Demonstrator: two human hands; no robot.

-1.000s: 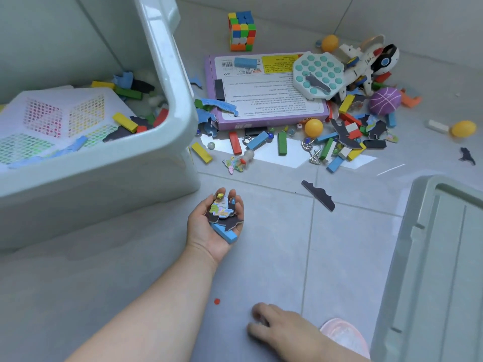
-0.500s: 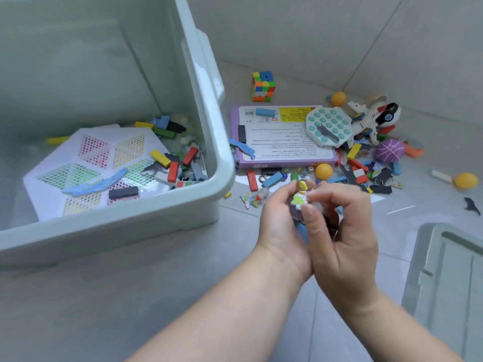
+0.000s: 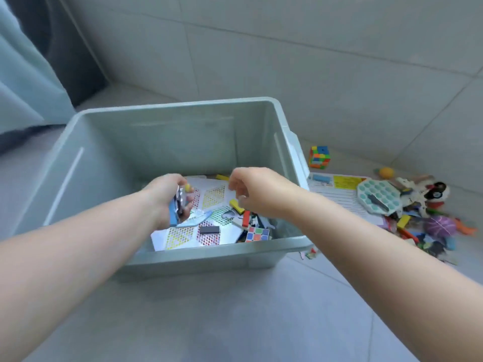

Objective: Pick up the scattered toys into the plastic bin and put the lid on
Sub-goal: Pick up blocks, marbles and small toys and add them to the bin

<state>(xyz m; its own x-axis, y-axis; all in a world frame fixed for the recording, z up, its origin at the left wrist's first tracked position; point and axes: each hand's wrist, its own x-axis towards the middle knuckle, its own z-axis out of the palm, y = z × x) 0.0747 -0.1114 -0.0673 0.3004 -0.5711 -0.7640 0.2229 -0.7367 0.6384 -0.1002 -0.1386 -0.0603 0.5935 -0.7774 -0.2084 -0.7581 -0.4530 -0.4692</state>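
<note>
The pale green plastic bin stands on the floor in front of me. Both my hands are over its opening. My left hand is tilted on its side and holds a handful of small toy pieces, blue, black and yellow. My right hand hangs beside it with loosely curled fingers and nothing in it. Inside the bin lie a white lattice-patterned board, a small cube puzzle and several coloured blocks. The bin's lid is out of view.
Scattered toys lie on the floor right of the bin: a colourful cube, a purple-edged box, a teal pop-it toy, an orange ball, a purple ball and several blocks. A tiled wall stands behind; a curtain hangs at left.
My view has swung left onto the bin. Both hands moved from the floor beside the bin to over its opening; the right hand has let go of the pieces held in the left.
</note>
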